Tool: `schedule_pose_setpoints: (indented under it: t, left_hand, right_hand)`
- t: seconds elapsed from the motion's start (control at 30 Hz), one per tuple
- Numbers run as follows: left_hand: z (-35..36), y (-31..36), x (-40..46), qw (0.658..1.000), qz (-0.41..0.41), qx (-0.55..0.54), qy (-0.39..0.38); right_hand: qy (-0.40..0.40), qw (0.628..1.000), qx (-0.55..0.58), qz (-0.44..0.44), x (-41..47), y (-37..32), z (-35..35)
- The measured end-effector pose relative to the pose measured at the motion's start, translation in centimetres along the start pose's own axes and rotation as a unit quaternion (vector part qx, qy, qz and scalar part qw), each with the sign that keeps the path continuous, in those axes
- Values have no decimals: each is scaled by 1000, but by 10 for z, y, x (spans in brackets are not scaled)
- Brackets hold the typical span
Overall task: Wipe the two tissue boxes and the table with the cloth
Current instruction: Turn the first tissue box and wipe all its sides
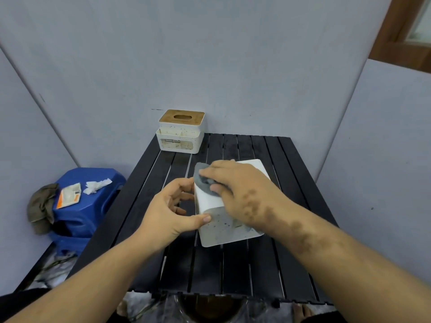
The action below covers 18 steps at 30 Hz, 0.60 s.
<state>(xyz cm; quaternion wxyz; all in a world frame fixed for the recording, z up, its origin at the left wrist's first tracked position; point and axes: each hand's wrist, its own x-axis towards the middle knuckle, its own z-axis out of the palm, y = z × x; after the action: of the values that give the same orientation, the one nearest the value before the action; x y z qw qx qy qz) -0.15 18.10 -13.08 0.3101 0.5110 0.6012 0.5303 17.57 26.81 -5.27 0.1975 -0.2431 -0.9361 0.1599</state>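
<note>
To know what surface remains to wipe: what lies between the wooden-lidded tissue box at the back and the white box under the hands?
Only bare black slatted table, seen from the head camera.

Pale grey walls (wood-framed window upper right), blue stool.

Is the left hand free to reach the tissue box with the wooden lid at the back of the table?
Probably not at once: the left hand is steadying the near white box. The tabletop path to the wooden-lidded box looks open.
</note>
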Motion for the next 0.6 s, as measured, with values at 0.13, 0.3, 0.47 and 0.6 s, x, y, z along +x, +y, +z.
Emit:
schedule_pose_setpoints:
  t: [0.13, 0.3, 0.47, 0.6]
  left_hand:
    - [1, 1, -1, 1000, -5, 3, -3]
    - [0, 2, -3, 1000, -4, 10, -8]
    - [1, 0, -3, 1000, -2, 3, 2]
    - [1, -2, -3, 1000, -4, 2, -1]
  right_hand:
    - [19, 993, -21, 112, 6, 28, -25]
    - [79, 978, -32, 188, 3, 42, -29]
    - [8, 998, -18, 59, -8, -5, -2]
    - [18, 999, 27, -36, -27, -8, 0]
